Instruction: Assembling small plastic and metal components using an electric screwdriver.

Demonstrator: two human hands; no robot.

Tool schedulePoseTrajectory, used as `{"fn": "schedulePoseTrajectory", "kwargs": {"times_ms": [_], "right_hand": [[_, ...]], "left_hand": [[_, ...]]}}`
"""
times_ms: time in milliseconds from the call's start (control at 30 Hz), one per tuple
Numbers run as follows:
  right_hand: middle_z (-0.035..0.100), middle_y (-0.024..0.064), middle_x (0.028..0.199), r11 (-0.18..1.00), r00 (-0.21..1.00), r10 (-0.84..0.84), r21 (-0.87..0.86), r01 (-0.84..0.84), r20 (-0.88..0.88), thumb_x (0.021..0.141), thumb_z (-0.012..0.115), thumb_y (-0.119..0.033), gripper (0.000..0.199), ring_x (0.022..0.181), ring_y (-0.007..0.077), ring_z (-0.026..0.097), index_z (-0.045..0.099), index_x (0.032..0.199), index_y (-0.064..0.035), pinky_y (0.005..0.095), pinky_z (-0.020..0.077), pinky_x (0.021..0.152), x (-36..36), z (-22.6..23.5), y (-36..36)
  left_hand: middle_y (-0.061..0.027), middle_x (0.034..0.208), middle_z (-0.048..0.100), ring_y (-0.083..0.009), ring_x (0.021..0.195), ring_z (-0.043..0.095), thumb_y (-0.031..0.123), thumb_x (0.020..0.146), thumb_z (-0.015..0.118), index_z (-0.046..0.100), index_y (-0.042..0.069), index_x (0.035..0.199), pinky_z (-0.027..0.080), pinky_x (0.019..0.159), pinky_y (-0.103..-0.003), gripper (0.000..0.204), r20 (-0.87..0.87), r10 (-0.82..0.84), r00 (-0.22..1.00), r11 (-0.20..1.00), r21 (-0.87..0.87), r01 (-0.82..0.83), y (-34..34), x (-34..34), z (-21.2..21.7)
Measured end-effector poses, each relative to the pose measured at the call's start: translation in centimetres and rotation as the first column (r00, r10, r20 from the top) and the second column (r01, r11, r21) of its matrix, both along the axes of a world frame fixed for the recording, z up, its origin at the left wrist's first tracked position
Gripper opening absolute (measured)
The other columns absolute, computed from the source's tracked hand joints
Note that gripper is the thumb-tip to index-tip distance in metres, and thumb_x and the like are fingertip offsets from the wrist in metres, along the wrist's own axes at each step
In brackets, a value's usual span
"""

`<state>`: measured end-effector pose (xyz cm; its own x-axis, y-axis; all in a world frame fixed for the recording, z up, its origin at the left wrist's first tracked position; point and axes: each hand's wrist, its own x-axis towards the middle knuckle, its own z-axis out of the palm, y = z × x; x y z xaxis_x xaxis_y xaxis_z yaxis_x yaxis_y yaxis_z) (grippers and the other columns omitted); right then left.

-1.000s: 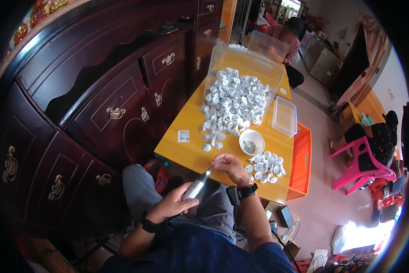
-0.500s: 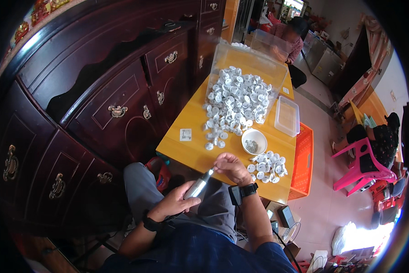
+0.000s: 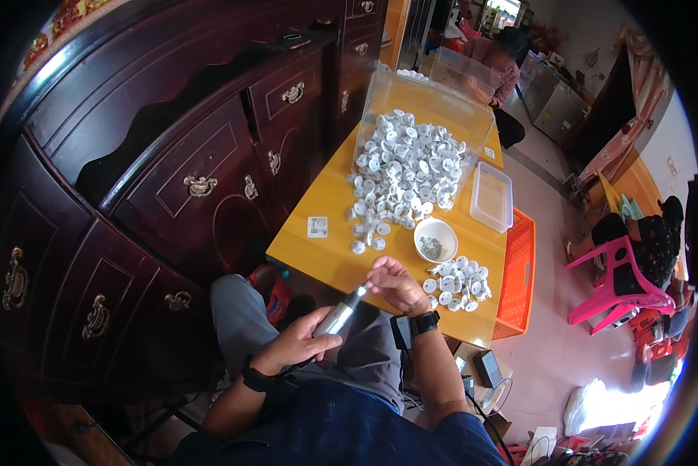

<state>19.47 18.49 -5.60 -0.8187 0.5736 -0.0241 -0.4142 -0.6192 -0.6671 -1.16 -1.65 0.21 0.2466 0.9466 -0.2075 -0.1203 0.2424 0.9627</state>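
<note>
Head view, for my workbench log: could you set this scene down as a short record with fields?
Left hand: gripping a silver tool
Right hand: fingertips at the tool's tip; anything pinched there is too small to tell
Surface: yellow table
Large pile: white parts, in and in front of a clear bin
Small pile: white parts, beside the bowl
Bowl: white, holding small greyish pieces
Right of table: orange crate

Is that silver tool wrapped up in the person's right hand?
No, the left hand grips the silver cylindrical tool, while the right hand is up by its tip.
</note>
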Motion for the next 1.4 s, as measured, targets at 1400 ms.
{"fn": "schedulePoseTrajectory", "kwargs": {"times_ms": [1400], "right_hand": [[0.07,0.0089,0.115,0.928,0.941,0.096,0.313,-0.202,0.325,0.093,0.069,-0.004,0.042,0.098,0.0151,0.069,0.053,0.132,-0.0035,0.025,0.054,0.082,-0.7,2.9,1.4]], "left_hand": [[-0.001,0.088,0.058,-0.0054,0.059,0.054,0.017,0.093,0.071,0.042,0.0,0.142,0.047,0.055,-0.021,0.059,0.171,0.035,0.985,0.997,-0.073,-0.023,-0.7,-0.4,-1.1]]}}
